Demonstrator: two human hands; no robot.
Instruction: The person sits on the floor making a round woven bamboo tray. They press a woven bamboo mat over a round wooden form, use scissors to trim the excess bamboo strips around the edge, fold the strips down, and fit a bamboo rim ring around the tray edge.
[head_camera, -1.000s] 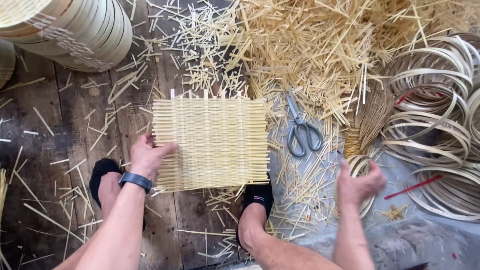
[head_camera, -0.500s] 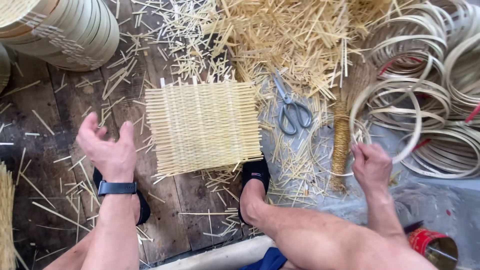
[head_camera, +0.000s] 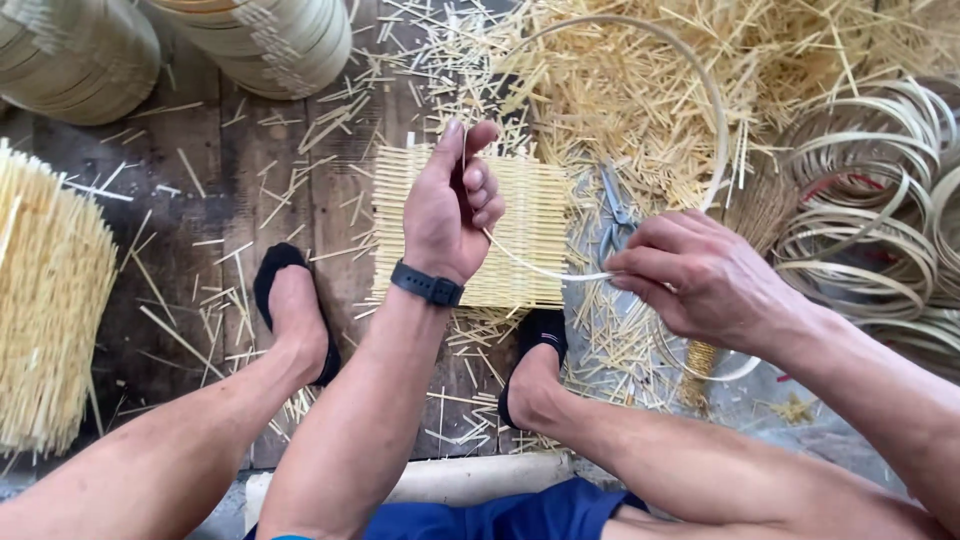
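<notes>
Both hands hold one thin bamboo hoop (head_camera: 715, 110), a pale strip bent into a large ring. The right hand (head_camera: 700, 275) pinches the strip's near arc between thumb and fingertips, fingers closed tight on it. The left hand (head_camera: 455, 205) is raised with its fingers curled loosely around the strip's other stretch, and a dark wristband (head_camera: 428, 284) sits on that wrist. From the two grips the hoop arcs away and up over the litter beyond.

Directly under the left hand lies a square woven mat (head_camera: 530, 225) of pale splints, flat on the boards, partly hidden by that hand. Nearer than the grips, two feet in black socks rest on the floor, the left foot (head_camera: 295, 310) to the left of the mat and the right foot (head_camera: 535, 360) at its near edge. Just beyond the right hand, inside the hoop's span, lie scissors (head_camera: 615, 215) among the cuttings.

To the right of the right hand is a heap of coiled hoops (head_camera: 860, 220). Far left of the left hand stands a bundle of splints (head_camera: 50, 300). Farthest off are stacked round frames (head_camera: 270, 40) and a deep pile of bamboo offcuts (head_camera: 640, 70). The floor (head_camera: 190, 220) is dark wooden planking strewn with slivers.
</notes>
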